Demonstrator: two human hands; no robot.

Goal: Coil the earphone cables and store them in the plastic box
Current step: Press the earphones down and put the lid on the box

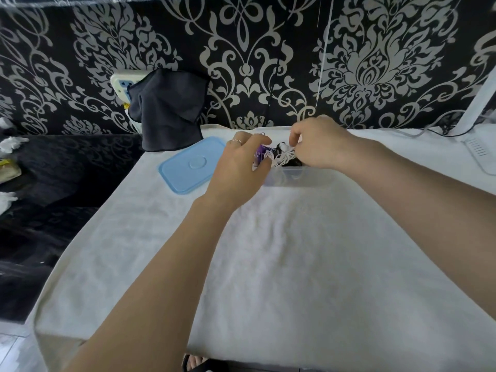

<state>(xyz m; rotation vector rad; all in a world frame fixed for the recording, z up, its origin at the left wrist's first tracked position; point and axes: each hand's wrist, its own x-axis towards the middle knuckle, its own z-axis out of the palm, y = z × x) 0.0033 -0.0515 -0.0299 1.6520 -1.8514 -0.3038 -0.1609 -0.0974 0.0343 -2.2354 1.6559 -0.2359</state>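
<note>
A clear plastic box [295, 177] stands at the far side of the white towel-covered table. Inside it lie coiled earphone cables: a white one [285, 154], a black one [291, 162] and a purple one [259, 153]. My left hand [241, 165] reaches over the box's left end, and its curled fingers hold the purple and white cables. My right hand [319, 143] hovers over the box and pinches the white cable between thumb and fingers. Both hands hide much of the box's inside.
The box's blue lid [192, 165] lies flat on the towel, left of the box. A dark cloth [167, 111] hangs over a white power strip [122, 85] at the back left. A white appliance base [483, 154] and cord sit at the far right.
</note>
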